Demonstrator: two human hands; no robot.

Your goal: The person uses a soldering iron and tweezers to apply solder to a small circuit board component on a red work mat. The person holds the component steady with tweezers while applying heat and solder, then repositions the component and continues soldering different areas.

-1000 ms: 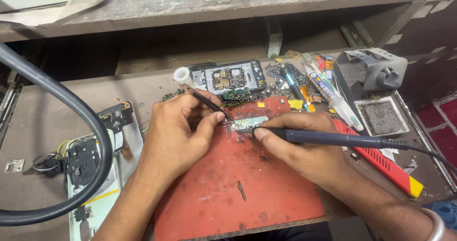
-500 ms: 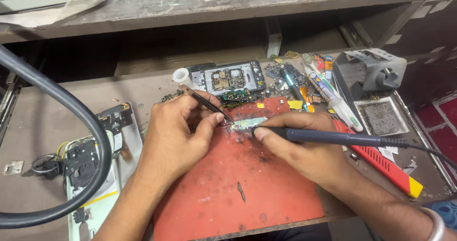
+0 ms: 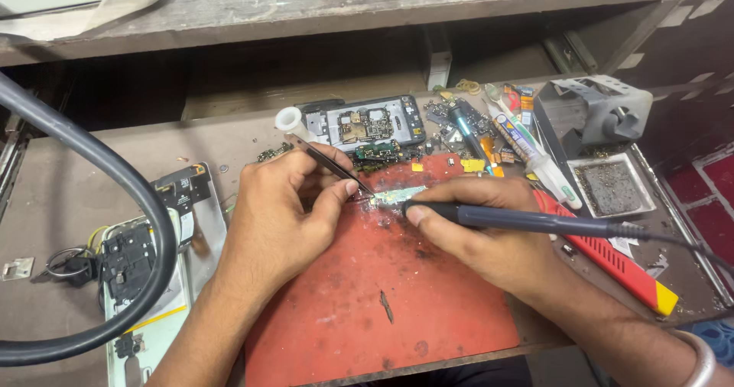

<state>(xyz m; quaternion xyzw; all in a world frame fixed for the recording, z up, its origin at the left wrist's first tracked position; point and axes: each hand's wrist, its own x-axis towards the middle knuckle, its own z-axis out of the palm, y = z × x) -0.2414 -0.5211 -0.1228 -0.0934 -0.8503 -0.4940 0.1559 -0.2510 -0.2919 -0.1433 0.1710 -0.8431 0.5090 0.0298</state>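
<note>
- A small circuit board (image 3: 399,195) lies on the upper part of a red mat (image 3: 382,295), between the two hands.
- The left hand (image 3: 279,215) is closed around thin tweezers (image 3: 329,164), pinched between thumb and forefinger; their tip comes down at the board's left end.
- The right hand (image 3: 489,230) grips a dark soldering iron (image 3: 527,220) like a pen, its tip at the board and its cord running off to the right.
- The mat rests on a worn counter (image 3: 69,181), with a small dark scrap lying on its lower half.
- Just behind the board sits an opened phone (image 3: 367,123) with its insides showing, a white cap beside it.
- To the right lie a syringe-like tube (image 3: 535,161), a red and yellow tool (image 3: 612,261), a small tray (image 3: 612,187) of dark bits and a grey stand (image 3: 600,112).
- On the left, a thick black hose (image 3: 115,196) curves over another opened phone body (image 3: 145,265).
</note>
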